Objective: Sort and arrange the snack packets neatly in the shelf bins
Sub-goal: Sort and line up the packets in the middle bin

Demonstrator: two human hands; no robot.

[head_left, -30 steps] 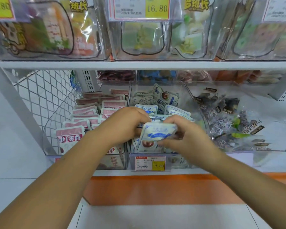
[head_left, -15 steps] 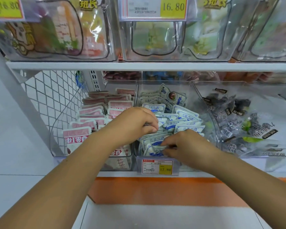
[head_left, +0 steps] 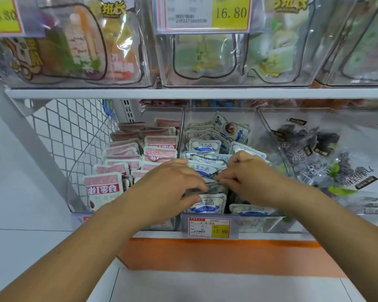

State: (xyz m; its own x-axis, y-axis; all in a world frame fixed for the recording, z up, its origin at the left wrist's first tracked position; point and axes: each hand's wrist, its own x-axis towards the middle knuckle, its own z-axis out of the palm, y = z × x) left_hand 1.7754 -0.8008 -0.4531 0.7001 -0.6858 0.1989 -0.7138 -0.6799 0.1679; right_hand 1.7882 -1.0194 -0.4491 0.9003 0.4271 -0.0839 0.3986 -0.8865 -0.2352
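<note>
- Both hands are down in the middle bin (head_left: 260, 223) – the clear one on the lower shelf, behind the yellow 17.80 price tag (head_left: 209, 228).
- The left hand (head_left: 172, 184) lies palm down, its fingers curled over the top edges of the blue-and-white packets (head_left: 204, 146) near the front of the row.
- The right hand (head_left: 255, 177) comes in from the other side with knuckles up, thumb and fingers pinching a packet edge mid-row, and its fingertips almost meet the left's.
- A second ago a single packet was held up between the two hands, clear of the bin. Now nothing is lifted; the packets all stand in the bin, in overlapping rows front to back.
- Half a second ago the right hand was lower, at the very front of the bin. It has since moved back to join the left hand at the middle.
- The left hand has slid a little forward and down over the row.
- Neighbours look unchanged – pink packets (head_left: 159, 141) lined upright in the left bin (head_left: 79, 182), dark packets (head_left: 321, 147) heaped loose in the right bin (head_left: 277, 149).
</note>
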